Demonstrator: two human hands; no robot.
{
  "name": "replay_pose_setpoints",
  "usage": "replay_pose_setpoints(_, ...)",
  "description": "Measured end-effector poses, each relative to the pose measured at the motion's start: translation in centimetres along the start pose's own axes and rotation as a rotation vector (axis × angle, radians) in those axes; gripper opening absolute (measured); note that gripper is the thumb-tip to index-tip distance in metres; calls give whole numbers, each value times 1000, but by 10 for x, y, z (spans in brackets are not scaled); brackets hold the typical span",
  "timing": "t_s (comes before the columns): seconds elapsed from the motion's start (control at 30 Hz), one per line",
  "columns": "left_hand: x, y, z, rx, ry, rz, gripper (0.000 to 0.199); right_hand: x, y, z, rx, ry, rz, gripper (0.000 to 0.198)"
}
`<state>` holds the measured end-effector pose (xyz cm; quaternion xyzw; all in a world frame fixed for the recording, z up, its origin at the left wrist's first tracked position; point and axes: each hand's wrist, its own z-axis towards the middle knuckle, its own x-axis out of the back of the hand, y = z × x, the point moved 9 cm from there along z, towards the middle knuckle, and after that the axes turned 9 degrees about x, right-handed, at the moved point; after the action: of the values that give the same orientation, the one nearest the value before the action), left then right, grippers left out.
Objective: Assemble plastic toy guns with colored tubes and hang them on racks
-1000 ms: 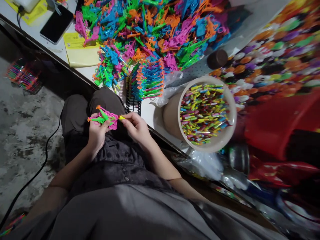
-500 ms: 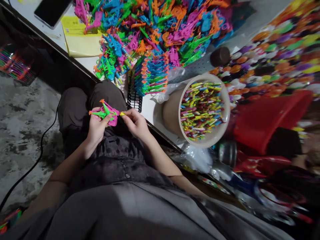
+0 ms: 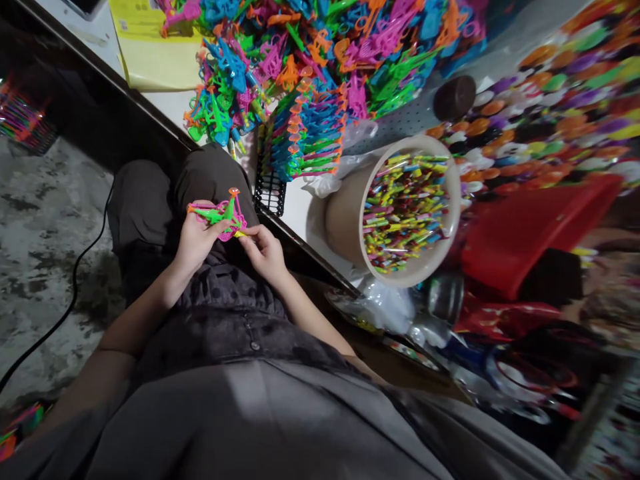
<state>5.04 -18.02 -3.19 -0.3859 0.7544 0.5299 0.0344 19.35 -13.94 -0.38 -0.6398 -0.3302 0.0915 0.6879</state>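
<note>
Over my lap, my left hand (image 3: 196, 235) is closed around a small pink and green plastic toy (image 3: 220, 215) with orange tips. My right hand (image 3: 264, 252) pinches a short yellow stick-like piece (image 3: 240, 233) against the toy's right side. Whether that piece is joined to the toy I cannot tell. Beyond my hands, a black plastic basket (image 3: 270, 193) at the table edge holds a row of similar toys (image 3: 313, 130) in blue, green and orange.
A large heap of colourful plastic toys (image 3: 320, 40) covers the back of the table. To the right stands a beige bucket (image 3: 345, 213) full of small wrapped sticks (image 3: 405, 210). Beyond it are a red container (image 3: 535, 233) and many colourful pieces (image 3: 560, 113). A black cable (image 3: 75, 293) crosses the floor.
The toy has turned in my left hand, its orange tip now pointing up. My right hand has come slightly closer, with the yellow piece lower on the toy. The view has shifted a little.
</note>
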Motion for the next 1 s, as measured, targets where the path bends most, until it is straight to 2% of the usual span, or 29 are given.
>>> replay_pose_setpoints(0.1,-1,4,0,-29,-38,-7,50,4,2,4,-9,-9,60,25)
replay_pose_setpoints(0.27,0,5,-1,-28,-125,79,47,-3,-1,12,-73,-182,159,37)
replay_pose_setpoints(0.43,5,-6,-7,38,-99,-6,45,-11,-3,16,-198,-348,298,42)
replay_pose_setpoints(0.53,4,-9,-10,50,-73,-7,45,-12,-4,17,-225,-401,336,43)
replay_pose_setpoints(0.63,8,-1,-13,-32,2,102,45,-5,-8,21,-152,-343,254,42)
replay_pose_setpoints(0.73,12,15,-17,-154,95,306,42,2,-13,21,-45,-231,162,39)
replay_pose_setpoints(0.8,11,22,-20,-195,139,383,39,5,-13,19,-25,-160,151,39)
replay_pose_setpoints(0.9,8,19,-20,-98,129,255,39,6,-11,16,-50,-105,184,40)
replay_pose_setpoints(1.0,-2,0,-16,157,17,46,39,-2,-9,16,-102,-227,309,44)
